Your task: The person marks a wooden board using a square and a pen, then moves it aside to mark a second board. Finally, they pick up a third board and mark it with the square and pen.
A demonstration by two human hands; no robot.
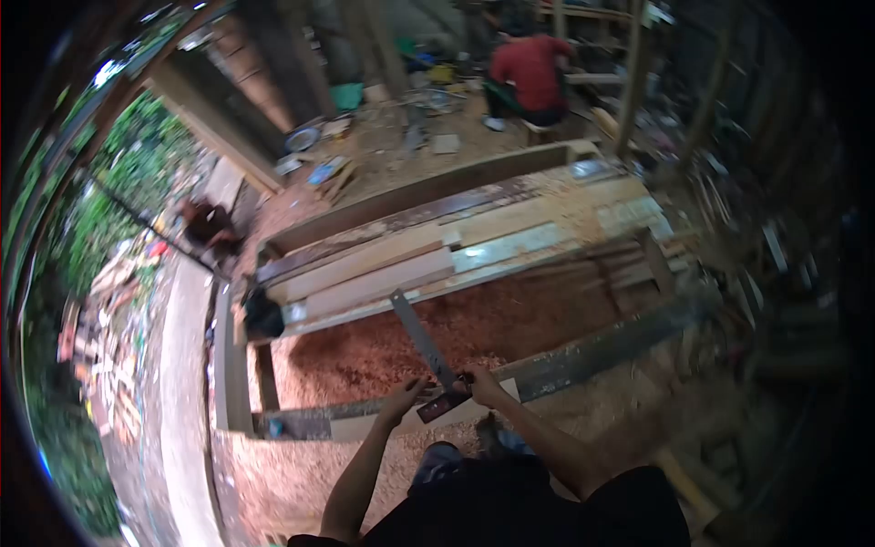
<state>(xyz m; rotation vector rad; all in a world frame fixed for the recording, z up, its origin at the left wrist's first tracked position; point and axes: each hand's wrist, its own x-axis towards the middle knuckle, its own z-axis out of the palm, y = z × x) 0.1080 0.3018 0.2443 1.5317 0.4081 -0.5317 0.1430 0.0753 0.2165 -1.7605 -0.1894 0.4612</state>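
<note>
A long, flat grey metal blade (pixel 419 339) with a dark near end points away from me over the wooden frame. My right hand (pixel 489 390) is closed at its near end, around a dark part that the fingers mostly cover. Just left of that end is my left hand (pixel 406 401), fingers stretched toward the tool and apart from each other. Between the hands, a dark rectangular piece with reddish marks (pixel 444 407) sits over a pale board (pixel 369 427), which lies along the near beam (pixel 583 357).
Planks (pixel 374 266) with shavings lie across the frame's far side. A dark bundle (pixel 263 314) rests at its left corner. Beyond, a person in a red shirt (pixel 533 73) sits on a stool. Scrap wood (pixel 114 378) is piled outside, left; sawdust (pixel 365 351) covers the ground.
</note>
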